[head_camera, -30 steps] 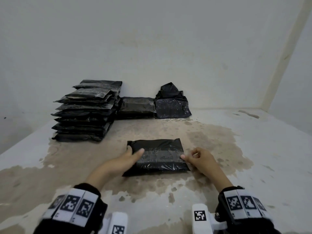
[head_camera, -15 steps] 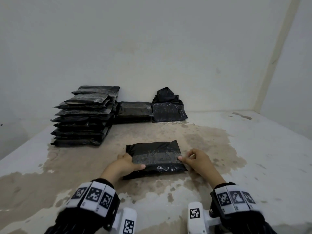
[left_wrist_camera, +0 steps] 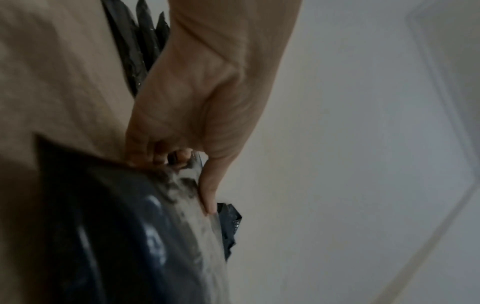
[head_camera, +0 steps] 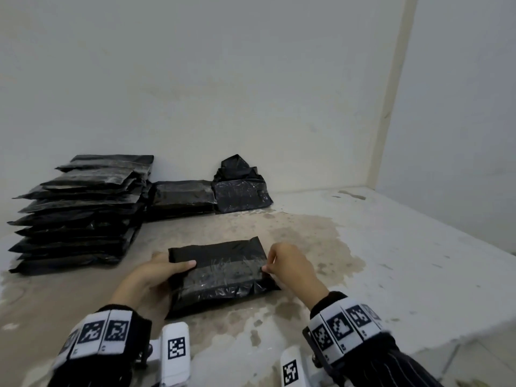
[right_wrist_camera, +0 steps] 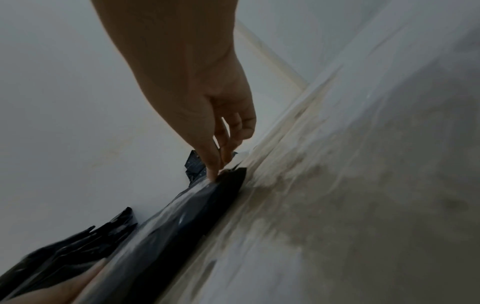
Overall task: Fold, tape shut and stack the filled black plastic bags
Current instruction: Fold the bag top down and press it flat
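A folded black bag (head_camera: 220, 275) with a band of clear tape across it sits low in the middle of the head view, its near edge raised off the table. My left hand (head_camera: 156, 277) grips its left edge, thumb on top and fingers underneath; the left wrist view shows the same grip on the bag (left_wrist_camera: 116, 236). My right hand (head_camera: 290, 270) pinches the bag's right edge at the tape end, also seen in the right wrist view, where the fingertips (right_wrist_camera: 215, 172) meet the bag (right_wrist_camera: 182, 216). A tall stack of taped bags (head_camera: 81, 213) stands at the back left.
Two more black bags lie against the back wall: a flat one (head_camera: 181, 198) and a bulkier one with a loose top (head_camera: 240, 188). The stained table (head_camera: 391, 261) stretches to the right, and its edge drops off at the lower right. Walls close off the back and right.
The left hand shifted from lying on top of the bag to gripping its left edge, and the right hand closed on the right edge. The bag's near side has come up.
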